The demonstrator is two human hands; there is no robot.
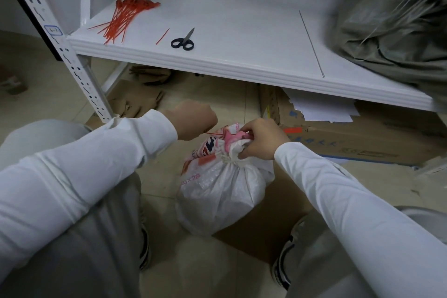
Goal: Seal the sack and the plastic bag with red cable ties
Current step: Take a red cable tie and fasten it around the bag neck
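Note:
A white plastic bag [220,191] with pink print stands on the floor between my feet, its neck gathered. My right hand [262,139] grips the bunched neck. A red cable tie [217,132] circles the neck, and my left hand [193,120], curled into a fist, holds its tail out to the left. A grey-green woven sack [396,31] lies on the white shelf at the far right. A pile of red cable ties [123,17] lies at the shelf's left end.
Black-handled scissors [183,40] and a single red tie piece [162,36] lie on the white shelf [242,31]. Cardboard boxes [362,138] and papers sit under the shelf. A perforated shelf post [79,75] stands at left. Flattened cardboard lies under the bag.

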